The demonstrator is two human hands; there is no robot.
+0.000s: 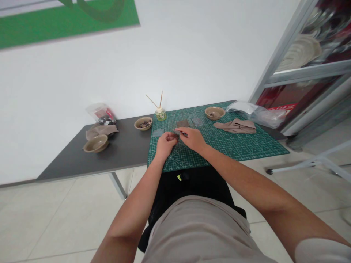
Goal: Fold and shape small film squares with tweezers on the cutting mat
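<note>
Both hands meet low over the green cutting mat [219,144]. My right hand [194,138] is closed, thumb and fingers pinching a small, thin greyish piece [177,131] whose kind is too small to tell. My left hand [165,144] is curled just beside it, fingertips pressed together; what they grip, if anything, is hidden. Just beyond the hands lie a brown square piece [182,123] and a small clear plastic bag [197,121]. A clear flat piece [158,132] rests on the mat, left of my left hand.
Bowls stand around: one with small dark pieces [143,124], one at right [215,113], one at far left [95,144]. Behind stands a jar with two sticks [161,115]. Cloths lie right [236,126] and left [101,130], near plastic bags [255,110]. The wall [192,65] borders the table.
</note>
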